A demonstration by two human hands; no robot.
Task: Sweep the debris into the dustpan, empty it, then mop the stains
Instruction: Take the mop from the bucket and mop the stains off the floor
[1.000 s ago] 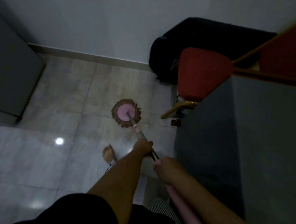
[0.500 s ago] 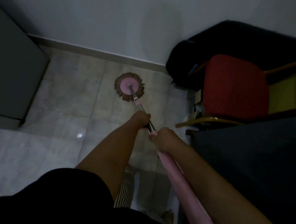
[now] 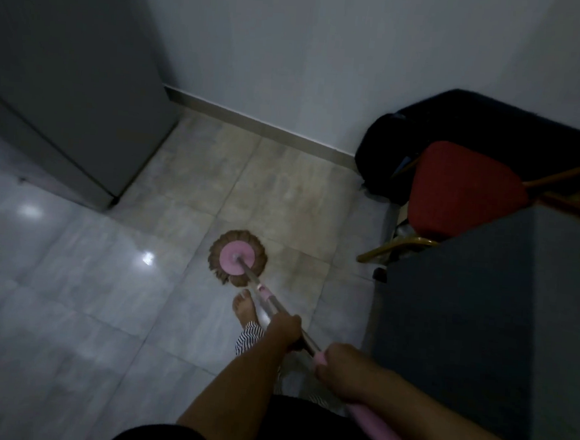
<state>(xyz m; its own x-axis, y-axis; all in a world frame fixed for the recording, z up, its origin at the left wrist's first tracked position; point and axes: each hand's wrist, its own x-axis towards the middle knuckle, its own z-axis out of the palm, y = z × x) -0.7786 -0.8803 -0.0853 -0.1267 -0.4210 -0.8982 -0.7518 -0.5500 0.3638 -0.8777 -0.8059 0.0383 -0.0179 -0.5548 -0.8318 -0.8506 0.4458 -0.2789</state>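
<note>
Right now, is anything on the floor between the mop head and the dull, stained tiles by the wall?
Nothing visible. The mop head rests at the near edge of the stained tiles, bare up to the baseboard. The red chair and black bag stand off to the right.

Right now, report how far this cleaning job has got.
Done, apparently: no loose debris, broom or dustpan shows in this view, so sweeping looks finished, though I cannot confirm the emptying. In hand: the left hand and right hand both grip the mop handle, with the mop head flat on the floor tiles. Left: brownish staining on the tiles near the wall, beyond the mop head.
</note>
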